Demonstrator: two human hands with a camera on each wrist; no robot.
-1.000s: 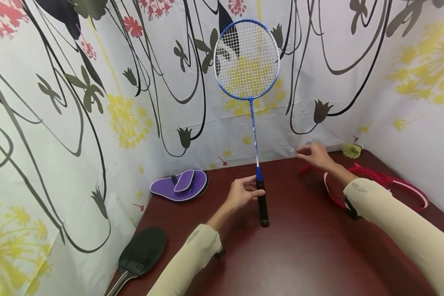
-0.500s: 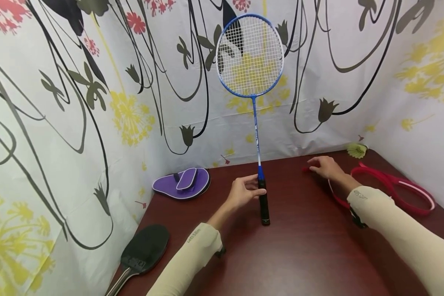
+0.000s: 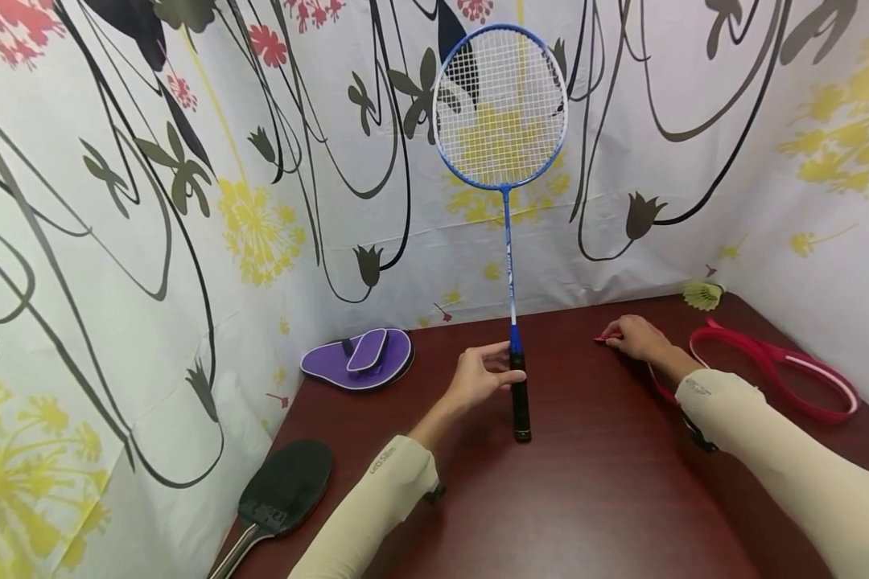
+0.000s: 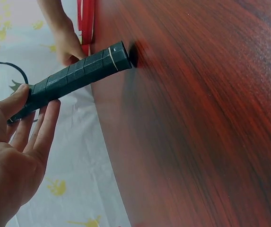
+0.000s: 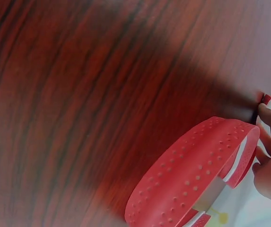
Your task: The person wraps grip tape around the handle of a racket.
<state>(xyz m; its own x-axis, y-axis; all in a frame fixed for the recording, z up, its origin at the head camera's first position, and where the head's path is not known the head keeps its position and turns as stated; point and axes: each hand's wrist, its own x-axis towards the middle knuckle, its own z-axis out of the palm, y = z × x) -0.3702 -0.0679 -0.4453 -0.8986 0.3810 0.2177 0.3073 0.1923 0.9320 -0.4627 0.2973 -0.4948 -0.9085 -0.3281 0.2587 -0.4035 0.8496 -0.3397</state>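
Observation:
My left hand (image 3: 475, 378) pinches the black handle of a blue-and-white badminton racket (image 3: 510, 265) between thumb and fingers. The racket stands upright, strung head at the top, with the butt of its handle (image 4: 85, 71) close over the table. To the right, my right hand (image 3: 636, 336) pinches one end of a red perforated grip tape (image 5: 182, 170) near the table's back edge. In the right wrist view a small red tip shows just past the fingertips. The rest of the tape curls in loops across the table, partly hidden behind my right forearm.
A purple paddle case (image 3: 358, 382) lies at the back left. Nearer, a black table tennis paddle (image 3: 290, 482) lies by the left edge of the table (image 3: 586, 482). A yellow shuttlecock (image 3: 702, 295) sits in the back right corner. Patterned fabric (image 3: 319, 201) hangs around the table.
My right hand has come down and rightward onto the tape's end and now pinches it. The racket has shifted slightly right in the head view, still in my left hand.

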